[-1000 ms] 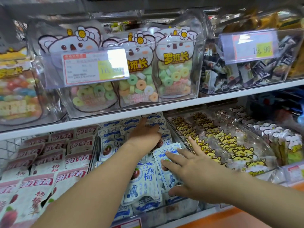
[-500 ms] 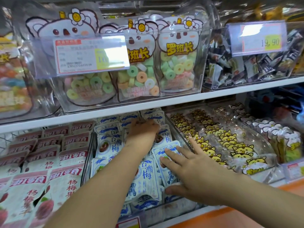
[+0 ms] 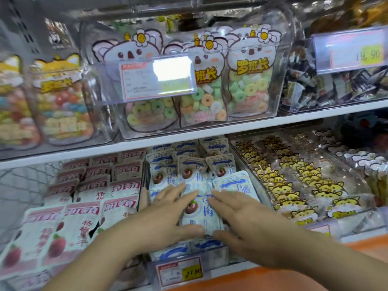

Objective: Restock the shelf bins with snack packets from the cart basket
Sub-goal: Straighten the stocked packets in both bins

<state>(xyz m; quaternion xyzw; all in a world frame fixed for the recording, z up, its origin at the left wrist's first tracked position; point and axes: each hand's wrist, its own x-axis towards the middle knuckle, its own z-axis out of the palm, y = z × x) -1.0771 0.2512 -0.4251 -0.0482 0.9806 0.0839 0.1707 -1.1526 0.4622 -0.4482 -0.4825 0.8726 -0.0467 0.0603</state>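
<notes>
Left hand (image 3: 165,215) & right hand (image 3: 241,223) both lie flat on the blue-white packets (image 3: 190,175) in the middle bin (image 3: 216,254) of the lower shelf. Fingers are straight, a bit spread, not curled round anything. The front packet (image 3: 199,211) lies between the two hands, which touch its left & right edges; thumbs are near its bottom edge. Red-white packets (image 3: 123,185) are in the next bin at left, yellow cat packets (image 3: 294,185) at right.
</notes>
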